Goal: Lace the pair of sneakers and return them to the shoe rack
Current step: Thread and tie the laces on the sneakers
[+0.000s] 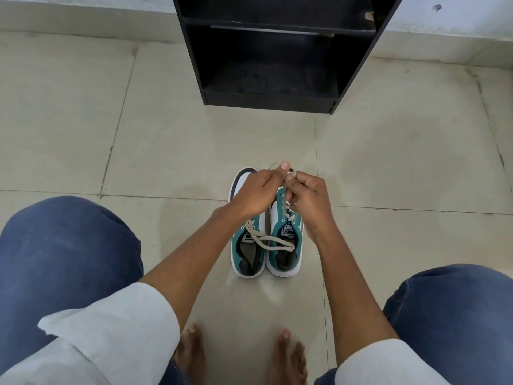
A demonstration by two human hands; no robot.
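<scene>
Two teal-and-white sneakers stand side by side on the floor, toes pointing away from me: the left sneaker (248, 254) and the right sneaker (286, 245). A cream lace (273, 241) runs loosely across both openings. My left hand (256, 194) and my right hand (306, 190) meet above the toe of the right sneaker. Both pinch a cream lace end between thumb and fingers. The hands hide the front eyelets of the right sneaker and most of the left sneaker's toe.
A black shoe rack (273, 51) with open shelves stands against the wall straight ahead, about one tile beyond the sneakers. My knees in blue trousers frame both sides, and my bare feet (241, 357) rest on the tile floor below the sneakers.
</scene>
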